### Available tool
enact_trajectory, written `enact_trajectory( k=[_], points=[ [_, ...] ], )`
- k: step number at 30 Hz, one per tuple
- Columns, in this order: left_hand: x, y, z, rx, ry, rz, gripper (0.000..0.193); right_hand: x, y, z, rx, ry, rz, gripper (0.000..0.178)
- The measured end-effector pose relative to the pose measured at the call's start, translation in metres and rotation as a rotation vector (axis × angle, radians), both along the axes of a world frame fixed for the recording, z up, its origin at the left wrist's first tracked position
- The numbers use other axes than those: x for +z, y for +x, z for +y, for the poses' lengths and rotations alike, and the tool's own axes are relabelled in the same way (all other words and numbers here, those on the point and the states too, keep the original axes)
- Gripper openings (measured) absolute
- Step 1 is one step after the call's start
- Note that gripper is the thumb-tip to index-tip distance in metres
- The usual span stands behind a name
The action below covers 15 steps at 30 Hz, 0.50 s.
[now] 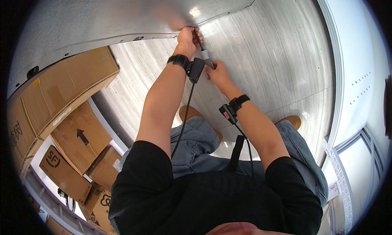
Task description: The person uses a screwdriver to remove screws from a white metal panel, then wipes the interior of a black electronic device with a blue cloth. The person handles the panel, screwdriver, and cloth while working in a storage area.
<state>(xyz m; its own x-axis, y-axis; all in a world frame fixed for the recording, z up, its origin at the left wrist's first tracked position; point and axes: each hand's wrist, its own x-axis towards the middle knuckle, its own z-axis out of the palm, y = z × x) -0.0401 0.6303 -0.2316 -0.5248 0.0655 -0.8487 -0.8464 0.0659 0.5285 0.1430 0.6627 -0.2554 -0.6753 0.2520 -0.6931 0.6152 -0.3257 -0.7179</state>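
My left hand (188, 37) is raised against a shiny metal panel (122, 14) and closes on the thin dark tip end of a tool (199, 41) at the seam where the panel meets a brushed metal wall (265, 51). Just below it, my right hand (218, 74) grips the same tool's grey and white body (207, 58). Both wrists wear black bands with small boxes, and cables run from them down toward my body.
Several brown cardboard boxes (65, 96) are stacked at the left, the lower ones (81, 139) with printed marks. My jeans and brown shoes (290, 120) stand on the metal floor below. A white frame with a perforated strip (341, 169) rises at the right.
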Motion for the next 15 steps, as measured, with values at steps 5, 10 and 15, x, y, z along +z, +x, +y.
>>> enact_trajectory(
  k=[5,10,15],
  points=[
    [-0.005,-0.002,-0.003,-0.006,-0.014,0.0,0.023,0.029,-0.001,0.002,0.016,0.012,-0.018,0.046],
    [0.004,0.0,0.002,-0.017,-0.052,0.01,0.022,-0.012,-0.002,-0.005,-0.008,0.15,-0.052,0.058],
    [-0.008,-0.002,0.0,0.035,-0.035,-0.008,0.02,-0.009,0.001,-0.001,0.054,0.052,-0.001,0.059]
  ],
)
